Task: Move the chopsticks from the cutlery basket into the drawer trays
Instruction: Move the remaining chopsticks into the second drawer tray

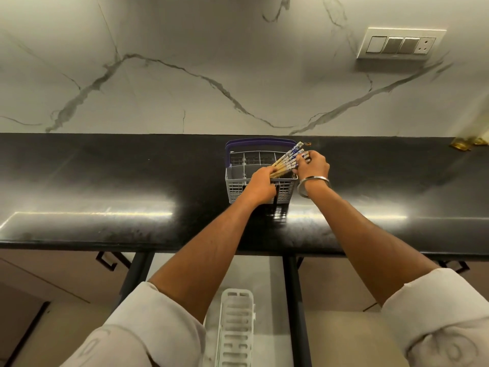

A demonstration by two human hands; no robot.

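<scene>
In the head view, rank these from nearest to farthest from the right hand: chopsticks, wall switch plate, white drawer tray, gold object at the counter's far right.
1. Blue-patterned wooden chopsticks: in the right hand's own grip, over the grey cutlery basket.
2. White plastic slotted drawer tray: below the counter edge.
3. Gold object: far right on the counter.
4. White wall switch plate: up on the marble wall, right.

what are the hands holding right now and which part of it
Both hold one bundle of chopsticks over the cutlery basket: the left hand grips the plain wooden ends, the right hand the blue-patterned ends.
</scene>
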